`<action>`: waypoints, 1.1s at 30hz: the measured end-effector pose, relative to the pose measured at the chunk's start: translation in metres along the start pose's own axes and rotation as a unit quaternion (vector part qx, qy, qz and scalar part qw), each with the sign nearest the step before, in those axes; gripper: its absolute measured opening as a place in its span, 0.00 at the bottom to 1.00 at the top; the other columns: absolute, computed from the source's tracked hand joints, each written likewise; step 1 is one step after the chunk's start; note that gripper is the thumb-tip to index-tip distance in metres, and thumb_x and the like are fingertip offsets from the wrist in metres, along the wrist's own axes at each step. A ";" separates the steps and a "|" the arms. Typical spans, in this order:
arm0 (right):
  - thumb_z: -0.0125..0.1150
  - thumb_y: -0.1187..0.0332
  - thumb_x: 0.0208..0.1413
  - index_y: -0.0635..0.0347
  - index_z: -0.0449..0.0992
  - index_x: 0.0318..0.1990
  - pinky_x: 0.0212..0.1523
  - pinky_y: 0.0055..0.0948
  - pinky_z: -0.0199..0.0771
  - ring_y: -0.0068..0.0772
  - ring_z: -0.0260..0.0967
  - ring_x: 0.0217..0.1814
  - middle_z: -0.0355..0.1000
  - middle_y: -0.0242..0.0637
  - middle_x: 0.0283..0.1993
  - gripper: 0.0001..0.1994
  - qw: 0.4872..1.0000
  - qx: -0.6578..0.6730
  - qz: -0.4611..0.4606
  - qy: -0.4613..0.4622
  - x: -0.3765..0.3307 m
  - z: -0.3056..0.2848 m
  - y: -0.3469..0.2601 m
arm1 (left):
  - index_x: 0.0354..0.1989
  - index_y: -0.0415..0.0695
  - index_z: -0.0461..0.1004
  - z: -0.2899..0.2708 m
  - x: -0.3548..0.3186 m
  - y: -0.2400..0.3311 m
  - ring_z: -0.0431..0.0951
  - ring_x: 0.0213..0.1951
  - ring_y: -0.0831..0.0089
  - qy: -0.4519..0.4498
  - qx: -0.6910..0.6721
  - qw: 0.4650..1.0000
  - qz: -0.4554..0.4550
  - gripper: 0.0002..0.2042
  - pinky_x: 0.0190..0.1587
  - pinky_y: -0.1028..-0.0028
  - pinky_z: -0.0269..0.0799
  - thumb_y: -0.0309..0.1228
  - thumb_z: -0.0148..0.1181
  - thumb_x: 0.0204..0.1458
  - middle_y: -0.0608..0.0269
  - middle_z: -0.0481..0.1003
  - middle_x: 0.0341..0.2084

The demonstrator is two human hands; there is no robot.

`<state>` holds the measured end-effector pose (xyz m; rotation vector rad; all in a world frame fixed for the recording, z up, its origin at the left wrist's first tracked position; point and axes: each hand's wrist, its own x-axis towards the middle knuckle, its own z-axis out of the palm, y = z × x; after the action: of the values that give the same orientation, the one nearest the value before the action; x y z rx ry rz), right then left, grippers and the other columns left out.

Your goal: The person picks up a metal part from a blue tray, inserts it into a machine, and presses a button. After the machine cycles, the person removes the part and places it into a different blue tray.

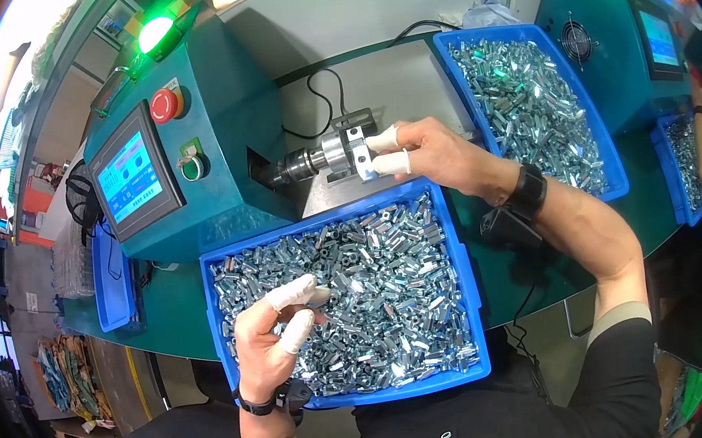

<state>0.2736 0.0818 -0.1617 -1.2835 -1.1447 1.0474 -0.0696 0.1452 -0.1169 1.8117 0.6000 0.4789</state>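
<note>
My left hand (268, 339), with white covers on thumb and fingertips, is curled over the near blue bin (218, 353). Its fingers are drawn together; whatever lies between them blends into the small shiny hex-shaped metal pieces (396, 325) below. Farther off, my right hand (447, 156), also with covered fingertips, reaches to the silver clamp block (360, 154) on the machine's dark spindle (298, 166). Thumb and finger close in at the block's right face, where anything they pinch is hidden.
The green machine (224, 147) has a touchscreen (134, 173), a red stop button (165, 106) and a lit green lamp (154, 34). A second blue bin (611, 166) of metal pieces stands at right, before another green machine (607, 47). An empty-looking blue tray (112, 282) sits left.
</note>
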 end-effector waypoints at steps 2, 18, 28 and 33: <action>0.59 0.72 0.62 0.70 0.77 0.61 0.43 0.19 0.70 0.16 0.69 0.40 0.78 0.31 0.41 0.21 1.000 0.007 -0.006 0.004 0.002 -0.001 0.004 | 0.58 0.35 0.76 0.000 0.000 0.001 0.85 0.36 0.70 -0.009 0.004 1.000 0.011 0.18 0.38 0.75 0.79 0.19 0.56 0.59 0.49 0.84 0.44; 0.57 0.70 0.63 0.71 0.76 0.62 0.47 0.24 0.76 0.22 0.73 0.42 0.79 0.36 0.44 0.22 0.999 0.019 0.037 0.007 0.005 -0.005 0.008 | 0.58 0.39 0.77 0.003 -0.003 0.002 0.85 0.36 0.71 -0.020 -0.009 1.000 0.017 0.17 0.38 0.75 0.79 0.18 0.56 0.60 0.51 0.84 0.44; 0.64 0.62 0.66 0.68 0.70 0.67 0.47 0.29 0.77 0.26 0.75 0.49 0.78 0.36 0.52 0.27 0.997 -0.013 0.036 0.070 -0.009 -0.001 0.002 | 0.59 0.39 0.77 0.001 -0.006 0.002 0.84 0.35 0.73 -0.017 -0.017 1.000 0.020 0.17 0.38 0.76 0.78 0.19 0.57 0.61 0.53 0.84 0.43; 0.65 0.55 0.63 0.70 0.71 0.64 0.42 0.36 0.79 0.38 0.79 0.41 0.81 0.44 0.41 0.30 0.929 -0.332 0.009 0.160 0.000 0.004 -0.028 | 0.59 0.39 0.77 0.003 -0.010 0.001 0.84 0.35 0.74 -0.032 -0.021 0.999 0.023 0.17 0.37 0.76 0.77 0.21 0.57 0.62 0.54 0.84 0.43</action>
<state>0.2684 0.0813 -0.1341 -1.9123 -1.2765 0.4251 -0.0754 0.1362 -0.1170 1.7980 0.5010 0.4588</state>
